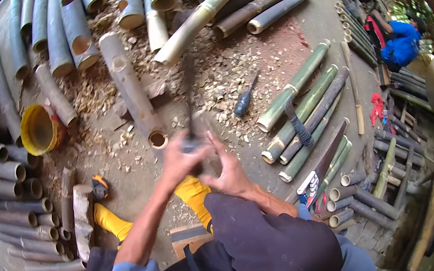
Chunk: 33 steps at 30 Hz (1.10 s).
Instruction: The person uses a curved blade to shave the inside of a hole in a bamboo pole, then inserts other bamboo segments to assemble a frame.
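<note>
My left hand [180, 159] is closed around the dark handle of a long, narrow-bladed knife [190, 92], its blade pointing away from me. Close beside it, my right hand [229, 170] has its fingers apart, slightly smeared by motion. A pale blurred shape lies between the hands; I cannot make out what it is. Just beyond my left hand, a pale bamboo tube [135, 91] with small holes lies on the ground, its hollow end toward me. To the right of the blade rests a dark-handled pointed tool [244, 101].
Green bamboo lengths [294, 87] lie to the right, with a wrapped-handle blade [298, 126] and a saw [332, 154] on them. Bamboo tubes [59, 35] fill the far side, more [11, 183] the left. A yellow bucket [39, 128] stands left. A person in blue [401, 43] is far right.
</note>
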Each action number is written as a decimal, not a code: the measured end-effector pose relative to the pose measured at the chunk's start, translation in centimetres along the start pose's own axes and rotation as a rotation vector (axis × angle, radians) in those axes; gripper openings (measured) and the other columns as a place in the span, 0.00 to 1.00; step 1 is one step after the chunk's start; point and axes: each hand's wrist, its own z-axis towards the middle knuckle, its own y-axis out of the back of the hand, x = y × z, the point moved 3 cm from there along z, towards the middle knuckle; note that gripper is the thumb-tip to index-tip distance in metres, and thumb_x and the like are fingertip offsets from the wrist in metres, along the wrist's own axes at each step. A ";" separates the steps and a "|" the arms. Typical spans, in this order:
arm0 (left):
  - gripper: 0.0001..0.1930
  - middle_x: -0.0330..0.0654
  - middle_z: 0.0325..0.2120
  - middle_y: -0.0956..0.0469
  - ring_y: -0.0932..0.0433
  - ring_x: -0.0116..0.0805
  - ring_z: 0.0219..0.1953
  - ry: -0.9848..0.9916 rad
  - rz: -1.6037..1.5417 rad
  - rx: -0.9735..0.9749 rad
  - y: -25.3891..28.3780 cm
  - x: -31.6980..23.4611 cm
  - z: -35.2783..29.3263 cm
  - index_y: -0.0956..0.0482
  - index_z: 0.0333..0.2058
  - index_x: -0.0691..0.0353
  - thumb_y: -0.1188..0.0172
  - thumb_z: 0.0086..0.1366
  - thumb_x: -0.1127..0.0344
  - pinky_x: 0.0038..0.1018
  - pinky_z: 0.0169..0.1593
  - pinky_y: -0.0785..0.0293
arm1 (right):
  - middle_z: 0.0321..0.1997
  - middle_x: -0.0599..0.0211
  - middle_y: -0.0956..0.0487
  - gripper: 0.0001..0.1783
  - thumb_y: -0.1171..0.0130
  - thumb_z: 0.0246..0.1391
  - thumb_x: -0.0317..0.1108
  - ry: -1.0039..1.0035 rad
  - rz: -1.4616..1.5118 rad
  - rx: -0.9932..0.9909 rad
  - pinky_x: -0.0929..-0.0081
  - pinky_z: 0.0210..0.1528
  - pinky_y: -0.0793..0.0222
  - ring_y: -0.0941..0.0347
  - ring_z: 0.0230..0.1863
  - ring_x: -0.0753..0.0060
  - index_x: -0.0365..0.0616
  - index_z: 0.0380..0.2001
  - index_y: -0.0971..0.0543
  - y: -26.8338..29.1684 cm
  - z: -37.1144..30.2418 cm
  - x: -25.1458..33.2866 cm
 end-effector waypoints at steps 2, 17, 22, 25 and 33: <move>0.36 0.52 0.49 0.33 0.35 0.45 0.55 -0.632 0.649 -0.076 -6.2 -2.6 -0.1 0.33 0.53 0.64 0.32 0.48 0.51 0.39 0.58 0.39 | 0.34 0.71 0.27 0.26 0.39 0.48 0.28 -0.383 0.816 -0.261 0.81 0.30 0.28 0.29 0.29 0.79 0.40 0.50 0.37 2.4 -1.5 -5.9; 0.32 0.50 0.50 0.35 0.36 0.49 0.55 0.251 1.265 -0.749 8.7 17.2 -3.6 0.33 0.52 0.52 0.33 0.45 0.66 0.40 0.54 0.36 | 0.24 0.48 0.21 0.21 0.34 0.36 0.43 -0.692 -0.765 -0.715 0.59 0.38 0.31 0.23 0.28 0.53 0.30 0.22 0.21 33.4 7.4 -22.9; 0.35 0.47 0.40 0.29 0.26 0.48 0.44 0.081 0.878 -0.702 8.0 12.2 -4.0 0.32 0.51 0.56 0.29 0.40 0.67 0.38 0.50 0.31 | 0.41 0.46 0.22 0.33 0.35 0.42 0.37 -0.194 -1.042 -0.589 0.57 0.43 0.29 0.24 0.39 0.50 0.32 0.51 0.32 24.6 5.6 -15.8; 0.40 0.49 0.41 0.29 0.27 0.47 0.44 -0.307 0.561 -0.566 -0.3 5.9 -1.5 0.32 0.52 0.60 0.28 0.35 0.70 0.35 0.50 0.29 | 0.50 0.52 0.29 0.38 0.34 0.42 0.29 -0.559 0.018 -0.132 0.70 0.44 0.26 0.28 0.47 0.68 0.33 0.57 0.37 17.7 1.9 -9.3; 0.38 0.44 0.51 0.33 0.27 0.35 0.42 -0.408 0.287 -0.134 -9.8 1.4 -1.7 0.34 0.57 0.58 0.31 0.44 0.72 0.30 0.42 0.24 | 0.36 0.66 0.26 0.17 0.41 0.47 0.31 -0.726 0.223 -0.400 0.72 0.37 0.28 0.27 0.34 0.74 0.41 0.42 0.29 17.0 -6.2 -3.6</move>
